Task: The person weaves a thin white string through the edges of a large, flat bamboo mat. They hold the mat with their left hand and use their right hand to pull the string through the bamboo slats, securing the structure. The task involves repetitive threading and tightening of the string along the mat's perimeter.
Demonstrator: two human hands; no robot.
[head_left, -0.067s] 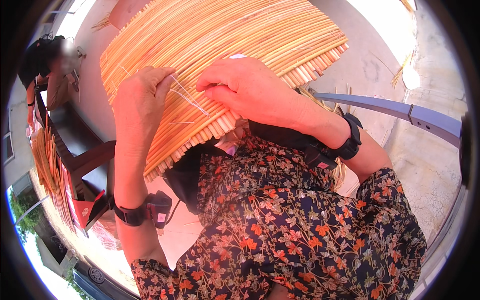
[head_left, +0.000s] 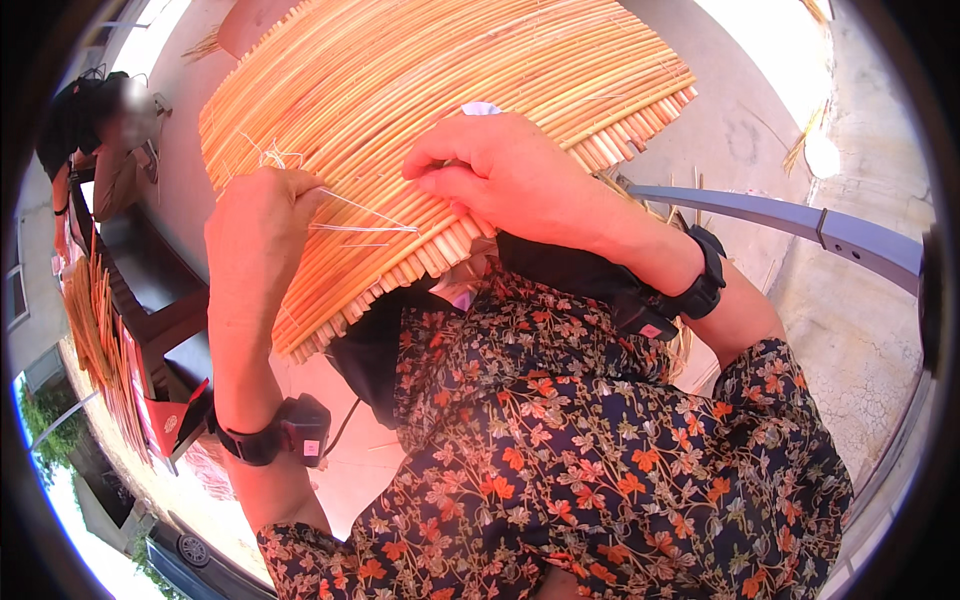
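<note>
Gripping tight, the left hand (head_left: 262,225) closes its fingers on thin pale thread (head_left: 362,222) and pulls it taut across the edge of the reed mat (head_left: 440,110). The mat lies tilted over the person's lap and chest, its cut reed ends pointing down and toward the body. Near the left hand a small loose tangle of thread (head_left: 272,155) sits on the mat's surface — a knot or spare length, I cannot tell which. To the right, the right hand (head_left: 505,175) presses down on the reeds, thumb and forefinger pinched together where the strands run to, seemingly clenched on the thread's other end, though the tip itself is too fine to see. Judging by this, most of the mat is already bound into a flat sheet; the stitching at the near edge looks like what is left. Far left, another person (head_left: 100,130) sits by bundled loose reeds (head_left: 95,330) — further right, a grey metal bar (head_left: 790,222) crosses the concrete floor (head_left: 860,330).
</note>
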